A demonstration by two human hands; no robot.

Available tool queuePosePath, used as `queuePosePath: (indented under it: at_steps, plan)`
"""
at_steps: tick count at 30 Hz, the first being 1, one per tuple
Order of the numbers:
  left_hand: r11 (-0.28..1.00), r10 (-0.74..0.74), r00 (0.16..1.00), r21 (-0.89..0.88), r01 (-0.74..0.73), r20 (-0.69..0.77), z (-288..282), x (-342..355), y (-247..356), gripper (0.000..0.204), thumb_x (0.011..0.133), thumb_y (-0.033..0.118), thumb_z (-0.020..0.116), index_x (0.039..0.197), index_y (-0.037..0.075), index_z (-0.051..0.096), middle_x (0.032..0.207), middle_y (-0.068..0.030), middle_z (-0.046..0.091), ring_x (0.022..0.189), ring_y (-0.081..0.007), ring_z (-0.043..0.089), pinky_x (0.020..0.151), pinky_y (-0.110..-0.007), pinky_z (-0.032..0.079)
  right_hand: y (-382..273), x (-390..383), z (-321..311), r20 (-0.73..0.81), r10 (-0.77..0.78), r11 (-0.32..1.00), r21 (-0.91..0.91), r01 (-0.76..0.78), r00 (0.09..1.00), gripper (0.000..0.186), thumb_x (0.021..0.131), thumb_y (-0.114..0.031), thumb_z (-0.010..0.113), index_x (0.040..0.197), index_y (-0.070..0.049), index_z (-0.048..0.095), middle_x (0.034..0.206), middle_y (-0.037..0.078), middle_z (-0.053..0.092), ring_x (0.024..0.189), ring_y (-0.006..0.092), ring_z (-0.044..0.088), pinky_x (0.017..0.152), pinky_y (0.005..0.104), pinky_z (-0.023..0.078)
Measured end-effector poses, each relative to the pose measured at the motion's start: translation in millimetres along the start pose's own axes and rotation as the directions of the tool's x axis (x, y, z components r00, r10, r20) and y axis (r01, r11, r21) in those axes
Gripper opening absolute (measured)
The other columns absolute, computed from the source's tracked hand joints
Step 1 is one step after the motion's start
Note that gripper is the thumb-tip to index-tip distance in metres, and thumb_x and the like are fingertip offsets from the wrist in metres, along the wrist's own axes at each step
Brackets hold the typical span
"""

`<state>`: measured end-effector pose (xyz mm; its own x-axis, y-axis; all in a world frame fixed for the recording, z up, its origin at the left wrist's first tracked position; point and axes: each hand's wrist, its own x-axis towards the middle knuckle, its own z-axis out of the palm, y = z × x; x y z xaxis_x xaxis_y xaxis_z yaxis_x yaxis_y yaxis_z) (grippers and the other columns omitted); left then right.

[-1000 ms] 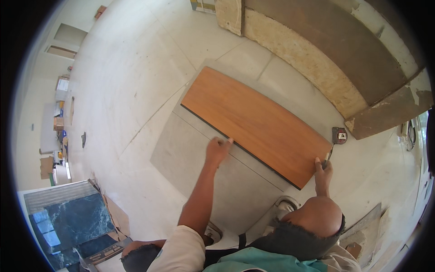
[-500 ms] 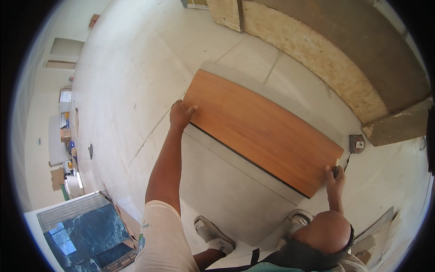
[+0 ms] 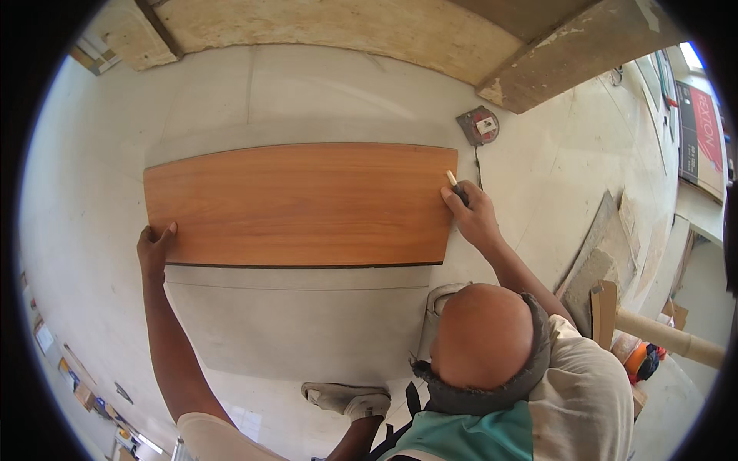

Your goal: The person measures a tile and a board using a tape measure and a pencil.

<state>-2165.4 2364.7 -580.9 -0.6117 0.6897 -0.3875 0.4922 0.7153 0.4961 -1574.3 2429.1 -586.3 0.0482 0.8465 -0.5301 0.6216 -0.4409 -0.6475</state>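
A long brown wood-grain board [image 3: 307, 203] with a dark near edge lies flat, crosswise before me. My left hand [image 3: 157, 244] is closed on its near left corner, with the thumb on top and the other fingers partly hidden. At the right end, my right hand [image 3: 475, 215] pinches a dark pen [image 3: 459, 190] with a pale end. The pale end points up and away, over the board's right edge. Just beyond that hand, a grey and red tape measure [image 3: 478, 126] rests on the floor. A thin dark strip runs from it toward my hand.
Under the board is a large grey slab [image 3: 307, 330] on the pale floor. Worn wooden panels [image 3: 330, 27] stand along the far side. Broken flat pieces [image 3: 603, 238] and a pale pole [image 3: 673, 338] are at right, with a printed carton [image 3: 701, 142] farther off.
My view has swung to the right, so the board now sits level and farther left in the picture. Both hands keep nearly the same places on it.
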Motion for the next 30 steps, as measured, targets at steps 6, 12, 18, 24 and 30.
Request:
queuePosePath:
  at_steps: [6,12,18,24,30]
  plan:
    - [0.999,-0.029,0.990,-0.040,0.035,0.138,-1,-4,18,0.070,0.079,0.029,0.078,0.124,-0.015,0.048,0.114,-0.0200,0.060,0.104,-0.0235,0.059,0.091,-0.033,0.046,14,-10,-3,0.005,-0.029,0.997,-0.077,0.030,1.000,0.035,0.090,-0.033,0.062,0.082,0.001,0.058,0.062,0.010,0.053,0.057,0.0198,0.050,0.056,0.0354,0.040]
    - [0.999,-0.049,0.989,-0.010,0.050,0.139,-7,7,-1,0.074,0.077,0.032,0.080,0.126,-0.014,0.048,0.115,-0.0188,0.060,0.104,-0.0231,0.058,0.091,-0.032,0.046,9,-11,1,-0.020,-0.053,0.997,-0.065,0.051,0.998,0.039,0.090,-0.032,0.062,0.074,0.002,0.052,0.059,0.005,0.043,0.057,0.0120,0.040,0.052,0.0326,0.034]
    - [0.998,-0.052,0.995,0.030,0.049,0.081,-6,13,-14,0.080,0.075,0.034,0.081,0.127,-0.014,0.046,0.115,-0.0185,0.059,0.104,-0.0229,0.057,0.090,-0.033,0.046,4,-4,-1,-0.016,-0.051,0.994,-0.100,0.049,0.999,0.041,0.090,-0.034,0.061,0.075,0.003,0.052,0.058,0.009,0.045,0.056,0.0159,0.041,0.053,0.0349,0.036]
    - [0.998,-0.064,0.991,-0.008,0.065,0.121,-5,8,0,0.074,0.076,0.032,0.080,0.125,-0.014,0.048,0.112,-0.0184,0.060,0.100,-0.0222,0.058,0.088,-0.032,0.047,0,-1,-4,0.011,-0.035,0.990,-0.135,0.036,0.999,0.037,0.090,-0.034,0.061,0.084,0.002,0.059,0.064,0.015,0.055,0.060,0.0272,0.053,0.060,0.0394,0.042]
    - [0.998,-0.051,0.991,-0.036,0.056,0.123,-4,7,1,0.069,0.077,0.029,0.080,0.122,-0.014,0.049,0.109,-0.0181,0.061,0.096,-0.0216,0.060,0.085,-0.032,0.048,2,-1,-4,0.021,-0.020,0.988,-0.151,0.023,1.000,0.039,0.090,-0.035,0.061,0.081,0.002,0.057,0.064,0.015,0.055,0.060,0.0270,0.053,0.060,0.0394,0.042]
